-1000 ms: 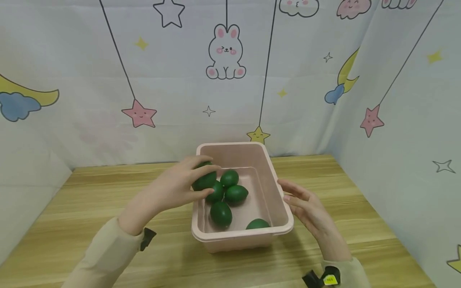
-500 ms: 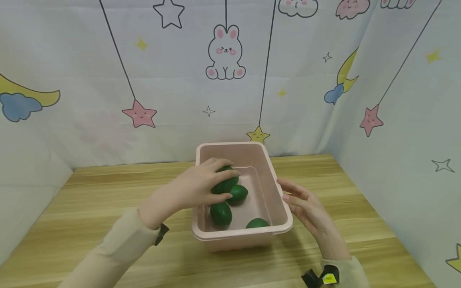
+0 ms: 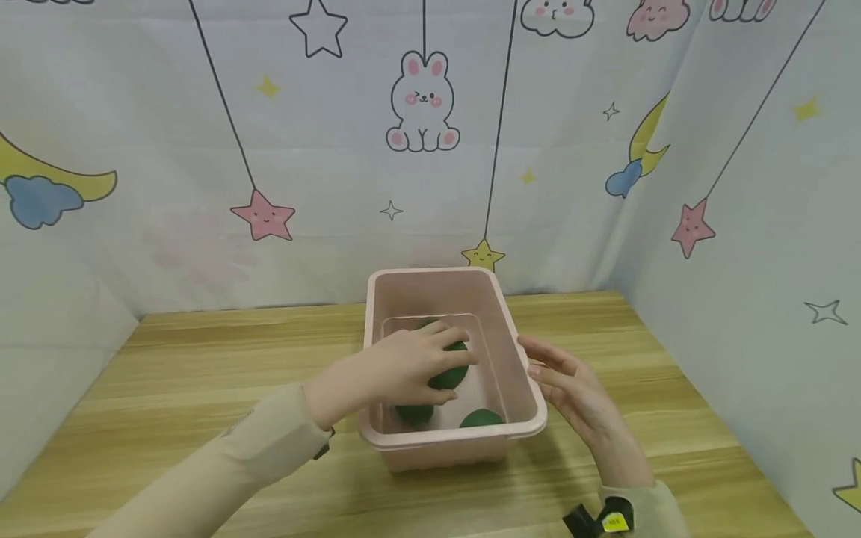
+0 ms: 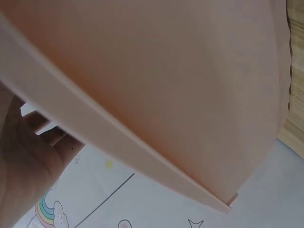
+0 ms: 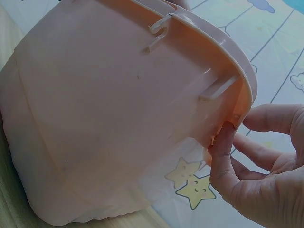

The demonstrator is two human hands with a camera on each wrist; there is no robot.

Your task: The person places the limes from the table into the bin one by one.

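Note:
A pale pink plastic bin (image 3: 457,433) stands on the table. My left hand (image 3: 410,366) reaches over its left side and grips a dark green, lime-like oval fruit (image 3: 457,366) inside, its fingers curled over the top. Another green fruit (image 3: 415,415) lies just below that hand, and a further one (image 3: 481,418) sits by the near wall. Behind my knuckles shows a sliver of green; the rest there is covered by the hand. My right hand (image 3: 572,388) pinches the bin's right rim; in the right wrist view its thumb and fingertips (image 5: 259,117) meet at the edge.
The wooden table (image 3: 222,359) extends on both sides of the bin. White cloth (image 3: 336,172) printed with stars and a rabbit hangs behind and along the sides. The left wrist view is mostly filled by the bin's outer wall (image 4: 190,95).
My left hand has moved right and slightly nearer, carrying the green fruit from the bin's left side towards its middle. The right hand stays at the rim.

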